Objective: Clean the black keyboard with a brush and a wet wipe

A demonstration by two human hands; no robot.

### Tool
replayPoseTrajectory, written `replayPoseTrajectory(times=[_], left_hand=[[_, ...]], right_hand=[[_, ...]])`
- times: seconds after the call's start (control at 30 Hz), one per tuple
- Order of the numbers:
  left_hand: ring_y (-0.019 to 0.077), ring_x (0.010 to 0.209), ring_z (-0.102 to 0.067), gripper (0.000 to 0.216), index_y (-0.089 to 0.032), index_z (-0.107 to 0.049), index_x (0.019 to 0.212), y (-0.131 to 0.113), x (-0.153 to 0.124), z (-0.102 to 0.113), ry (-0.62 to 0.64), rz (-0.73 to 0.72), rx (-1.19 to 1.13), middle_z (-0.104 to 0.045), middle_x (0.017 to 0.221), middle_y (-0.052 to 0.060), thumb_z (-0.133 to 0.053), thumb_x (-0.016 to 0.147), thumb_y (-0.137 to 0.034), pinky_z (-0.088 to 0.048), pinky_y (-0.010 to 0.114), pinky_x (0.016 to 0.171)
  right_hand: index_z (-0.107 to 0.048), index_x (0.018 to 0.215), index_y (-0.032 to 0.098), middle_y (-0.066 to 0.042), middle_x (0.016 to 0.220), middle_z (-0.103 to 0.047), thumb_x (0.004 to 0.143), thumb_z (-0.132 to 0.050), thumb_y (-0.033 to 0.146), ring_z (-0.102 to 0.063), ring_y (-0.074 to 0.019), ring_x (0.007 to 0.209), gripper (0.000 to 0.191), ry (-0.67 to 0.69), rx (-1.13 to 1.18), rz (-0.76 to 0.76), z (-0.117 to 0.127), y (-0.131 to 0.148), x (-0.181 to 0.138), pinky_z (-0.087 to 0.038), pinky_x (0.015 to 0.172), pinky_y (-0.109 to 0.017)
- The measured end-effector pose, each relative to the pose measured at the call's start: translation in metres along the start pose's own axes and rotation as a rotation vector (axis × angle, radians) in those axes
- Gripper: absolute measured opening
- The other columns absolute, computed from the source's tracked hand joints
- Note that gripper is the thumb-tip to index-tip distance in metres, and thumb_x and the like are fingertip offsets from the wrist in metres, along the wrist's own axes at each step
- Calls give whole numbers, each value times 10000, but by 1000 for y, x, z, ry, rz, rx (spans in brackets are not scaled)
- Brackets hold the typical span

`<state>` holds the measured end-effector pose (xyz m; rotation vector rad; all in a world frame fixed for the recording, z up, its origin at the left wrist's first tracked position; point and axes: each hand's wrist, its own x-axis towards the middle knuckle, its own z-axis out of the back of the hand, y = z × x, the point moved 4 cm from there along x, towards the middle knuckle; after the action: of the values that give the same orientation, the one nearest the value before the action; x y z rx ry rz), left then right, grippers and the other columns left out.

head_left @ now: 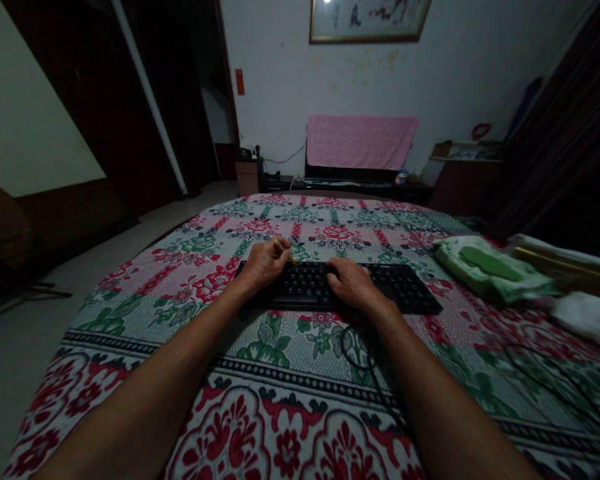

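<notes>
A black keyboard (pixel 300 288) lies flat across the cloth-covered table in front of me. Over its left end, my left hand (pixel 267 261) is closed in a pinch around a thin light-brown stick (pixel 287 253). The stick's lower end slants down to the upper left rows of keys; whether it touches them I cannot tell. My right hand (pixel 353 283) lies on the keyboard right of its middle, with fingers bent over toward the far edge and the thumb against the keys. It covers part of the keys there.
A floral tablecloth (pixel 265 350) covers the table. A green-and-white tissue pack (pixel 493 267) lies to the right, near a crumpled white tissue (pixel 585 317) and a gold-edged box (pixel 570 267). A black cable (pixel 373 373) loops by my right forearm. Beyond the table hangs a pink cloth (pixel 363 142).
</notes>
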<state>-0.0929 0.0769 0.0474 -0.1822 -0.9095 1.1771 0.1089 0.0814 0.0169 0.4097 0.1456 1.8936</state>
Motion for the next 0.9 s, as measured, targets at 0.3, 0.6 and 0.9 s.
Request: replayPoseTrajectory(times=[0.3, 0.6, 0.9], left_hand=[[140, 757, -634, 147, -177, -626, 792, 11, 6, 13, 105, 44, -50, -695, 895, 32, -495, 732, -202, -485, 263, 720], [152, 778, -633, 162, -171, -640, 802, 7, 7, 18, 94, 22, -9, -694, 920, 41, -498, 727, -193, -480, 268, 721], [152, 793, -636, 117, -176, -619, 728, 9, 7, 16, 79, 11, -81, -691, 909, 37, -502, 722, -175, -493, 282, 742]], right_hand=[[-572, 1100, 201, -89, 1188, -599, 845, -428, 248, -501, -253, 1137, 297, 10, 7, 0, 0, 0, 0, -353, 923, -416], [-565, 1109, 198, -94, 1187, -598, 849, -436, 260, -496, -248, 1140, 297, 11, 2, -7, -2, -2, 1, -349, 916, -405], [-563, 1107, 199, -93, 1188, -599, 851, -430, 257, -496, -259, 1141, 294, 21, -3, -9, -1, -1, 1, -349, 911, -423]])
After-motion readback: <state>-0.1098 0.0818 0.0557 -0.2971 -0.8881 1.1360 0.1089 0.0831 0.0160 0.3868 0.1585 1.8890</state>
